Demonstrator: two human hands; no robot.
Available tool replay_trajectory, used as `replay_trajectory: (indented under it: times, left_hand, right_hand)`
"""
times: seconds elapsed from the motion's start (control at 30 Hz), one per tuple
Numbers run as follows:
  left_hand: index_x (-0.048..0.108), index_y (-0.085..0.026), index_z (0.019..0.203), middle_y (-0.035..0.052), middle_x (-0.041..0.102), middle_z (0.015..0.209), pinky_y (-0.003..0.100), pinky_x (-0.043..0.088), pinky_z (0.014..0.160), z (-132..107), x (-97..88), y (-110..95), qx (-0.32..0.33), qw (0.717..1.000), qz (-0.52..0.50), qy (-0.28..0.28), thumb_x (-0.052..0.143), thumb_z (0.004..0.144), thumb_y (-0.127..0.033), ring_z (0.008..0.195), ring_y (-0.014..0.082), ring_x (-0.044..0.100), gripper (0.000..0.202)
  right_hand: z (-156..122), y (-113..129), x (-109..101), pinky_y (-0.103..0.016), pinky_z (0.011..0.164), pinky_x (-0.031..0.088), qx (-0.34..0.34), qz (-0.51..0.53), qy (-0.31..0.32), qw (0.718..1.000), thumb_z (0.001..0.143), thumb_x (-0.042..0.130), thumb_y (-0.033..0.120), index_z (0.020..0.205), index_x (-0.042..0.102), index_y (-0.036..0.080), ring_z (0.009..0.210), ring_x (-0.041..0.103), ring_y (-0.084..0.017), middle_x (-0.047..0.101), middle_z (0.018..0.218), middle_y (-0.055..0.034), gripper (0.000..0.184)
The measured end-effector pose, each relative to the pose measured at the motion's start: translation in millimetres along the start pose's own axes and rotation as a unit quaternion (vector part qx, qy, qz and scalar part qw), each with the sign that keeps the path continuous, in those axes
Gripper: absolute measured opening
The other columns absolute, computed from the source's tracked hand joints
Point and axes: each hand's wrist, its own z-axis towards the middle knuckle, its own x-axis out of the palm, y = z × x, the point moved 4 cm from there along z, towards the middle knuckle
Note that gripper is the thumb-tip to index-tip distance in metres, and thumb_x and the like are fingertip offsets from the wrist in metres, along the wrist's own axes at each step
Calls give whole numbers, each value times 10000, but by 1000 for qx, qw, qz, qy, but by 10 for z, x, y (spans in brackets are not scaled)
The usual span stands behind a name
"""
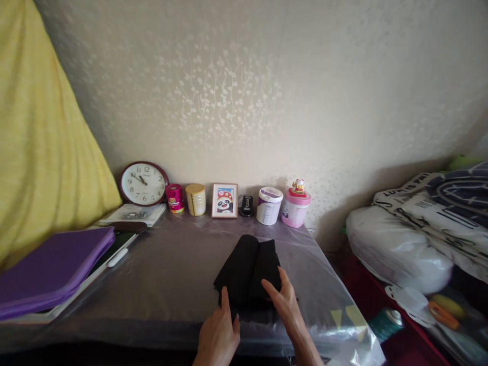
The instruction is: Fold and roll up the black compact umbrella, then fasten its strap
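Note:
A piece of black cloth point(247, 269), folded, lies on the plastic-covered table in front of me. A crease runs down its middle from the far edge toward me. My left hand point(219, 333) is at its near left corner, index finger stretched out along the edge and thumb apart. At the right side, my right hand point(285, 300) touches the cloth with thumb and fingers spread. Its other fingers are partly hidden.
Along the wall stand a clock point(144, 184), a pink can point(174, 198), a yellow-lidded tin point(196, 200), a framed panda picture point(224, 201) and two tubs point(269, 208). Purple folders point(57, 262) lie left. Bedding point(430, 203) and a red box are right of the table point(160, 269).

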Motion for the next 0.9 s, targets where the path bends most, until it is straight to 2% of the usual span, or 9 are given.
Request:
replay_trajectory:
  times: [0.13,0.23,0.33,0.47,0.7,0.9]
  left_hand:
    - [81,-50,1374,154,626,1014,308,422,696,2,-8,-9,4,1000,-6,2,304,852,-267,861,230,615,608]
    - [90,-37,1371,171,613,1045,320,430,699,8,-9,-16,7,1000,-3,2,299,852,-250,865,241,617,598]
    - [105,-26,1367,182,594,1082,316,435,709,14,-5,-27,14,1000,4,1,292,855,-236,889,241,613,584]
    - [107,-24,1366,187,586,1095,311,440,711,23,9,-32,6,1000,18,8,292,858,-221,898,236,613,575]
    - [130,-42,1366,186,603,1060,280,431,683,28,33,-41,0,999,34,-1,293,866,-227,866,220,625,557]
    - [124,-8,1358,187,598,1078,285,436,706,3,24,3,21,999,21,-12,280,877,-279,881,224,620,573]
  right_hand:
    - [45,270,282,-307,772,499,-24,32,70,997,708,553,287,1108,507,178,881,608,-202,648,979,-47,417]
    - [91,408,510,-290,758,497,-39,31,102,994,709,525,233,1088,508,173,858,608,-188,650,956,-41,385]
    - [115,464,724,-265,747,490,-52,13,128,990,699,511,194,1099,494,159,837,611,-174,651,949,-45,402]
    - [120,443,931,-282,776,467,-57,-68,147,985,696,505,179,1144,478,147,888,609,-195,650,971,-70,450]
    - [128,375,1075,-301,765,439,-57,-207,171,962,702,510,214,1168,478,112,920,603,-240,649,969,-113,478]
    - [117,359,1093,-292,741,427,-82,-254,183,946,712,522,240,1165,488,130,892,608,-232,657,946,-99,467]
